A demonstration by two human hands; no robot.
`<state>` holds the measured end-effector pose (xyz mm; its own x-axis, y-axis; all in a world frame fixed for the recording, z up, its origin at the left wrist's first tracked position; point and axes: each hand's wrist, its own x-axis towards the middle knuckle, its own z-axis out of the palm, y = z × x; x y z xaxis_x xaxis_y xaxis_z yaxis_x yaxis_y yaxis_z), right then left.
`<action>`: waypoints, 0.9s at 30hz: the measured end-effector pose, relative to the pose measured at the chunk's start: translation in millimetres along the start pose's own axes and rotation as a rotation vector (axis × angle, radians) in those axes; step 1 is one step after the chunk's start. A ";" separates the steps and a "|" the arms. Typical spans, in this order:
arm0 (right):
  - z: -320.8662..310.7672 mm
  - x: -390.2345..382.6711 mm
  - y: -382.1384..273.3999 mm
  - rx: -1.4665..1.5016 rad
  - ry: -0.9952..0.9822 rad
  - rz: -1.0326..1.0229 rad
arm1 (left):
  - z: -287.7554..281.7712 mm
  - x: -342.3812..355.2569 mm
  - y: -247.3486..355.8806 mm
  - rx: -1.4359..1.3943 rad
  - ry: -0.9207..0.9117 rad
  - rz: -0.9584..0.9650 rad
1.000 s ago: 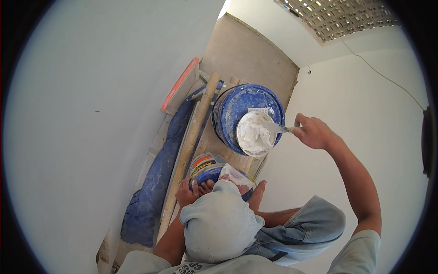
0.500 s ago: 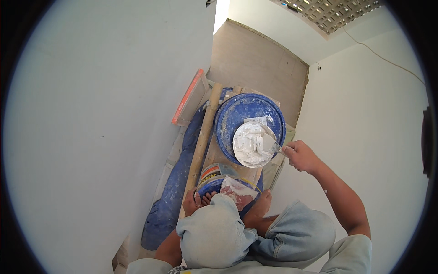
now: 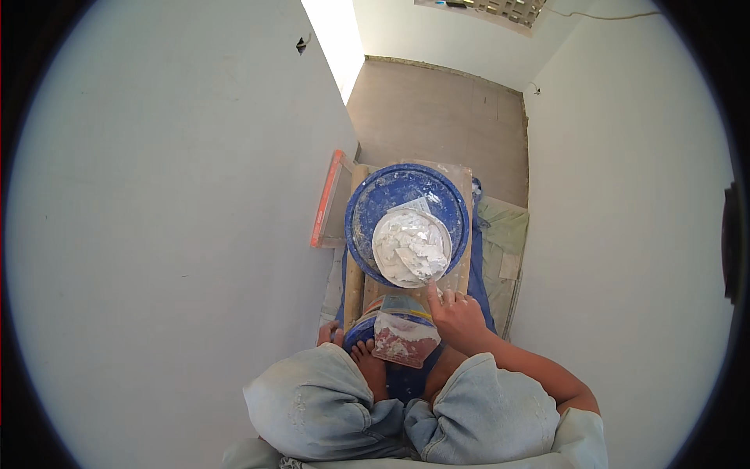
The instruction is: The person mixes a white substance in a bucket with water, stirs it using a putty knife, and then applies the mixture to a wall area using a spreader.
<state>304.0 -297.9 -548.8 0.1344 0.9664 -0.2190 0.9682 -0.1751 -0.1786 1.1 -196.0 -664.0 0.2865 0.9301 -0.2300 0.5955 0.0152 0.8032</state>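
A round tub of white putty (image 3: 398, 230) sits on the large blue bucket lid (image 3: 367, 195). A putty knife (image 3: 414, 266) lies in the putty, its white-smeared blade partly sunk in. My right hand (image 3: 461, 320) is just below the tub's near rim, fingers apart, the forefinger stretched to the knife's end; I cannot tell whether it touches. Low on the left, my left hand (image 3: 330, 334) curls its fingers beside a smaller blue bucket (image 3: 358, 332); my knee hides part of it. A reddish, putty-smeared plate (image 3: 406, 344) rests over the small bucket, between my bare feet.
A wooden pole (image 3: 353, 285) runs along the left of the planks (image 3: 461, 273). An orange-edged frame (image 3: 324, 203) leans on the left wall (image 3: 195, 211). The right wall (image 3: 625, 211) stands close by; a greenish sheet (image 3: 500, 227) covers floor beside it.
My right hand has loosened from the putty knife and drawn down toward me, leaving the knife in the tub. The view has shifted, and my left knee has moved left, showing a foot.
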 end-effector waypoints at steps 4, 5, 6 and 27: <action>14.8 -14.9 15.0 0.260 0.083 0.110 | 0.3 90.2 60.7 0.055 -0.229 0.231; 14.1 -16.4 16.7 0.393 0.023 0.234 | 4.4 109.4 88.3 0.046 -0.327 0.269; 17.3 -11.8 17.5 0.397 0.033 0.227 | 7.9 126.9 110.5 0.045 -0.414 0.307; -17.4 -24.9 43.0 0.524 0.218 0.489 | 57.9 200.0 174.6 0.188 -0.782 0.092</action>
<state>346.0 -326.2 -534.3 0.6148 0.7614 -0.2056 0.5674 -0.6081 -0.5553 205.8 -28.6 -601.6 0.7408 0.3980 -0.5411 0.6405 -0.1759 0.7476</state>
